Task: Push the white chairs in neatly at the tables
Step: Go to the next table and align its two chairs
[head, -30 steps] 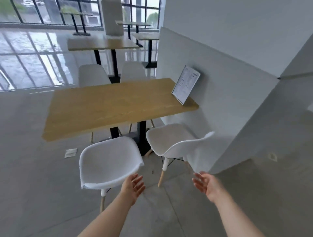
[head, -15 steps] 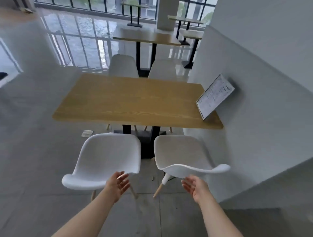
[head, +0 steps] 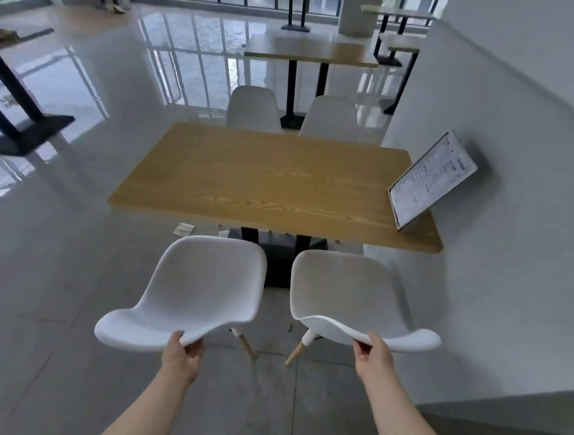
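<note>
Floor [head: 62, 279]: grey glossy tiles below and left of the left-hand fingers [head: 194, 349], mirroring window bars far ahead.
Wall [head: 503, 279]: pale grey, right of the right-hand fingers [head: 362, 349].
Menu board [head: 431, 183]: leaning on that wall, ahead-right.
Windows [head: 298, 3]: dark-framed, far ahead; daylight.
Pillar [head: 354, 15]: white, far ahead.
Paper scrap [head: 184, 229]: on the floor, ahead of the left-hand fingers.

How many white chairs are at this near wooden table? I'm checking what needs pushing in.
4. Two on the near side: the left chair held by the left hand, the right chair by the right hand. Two on the far side: far left chair, far right chair.
</note>
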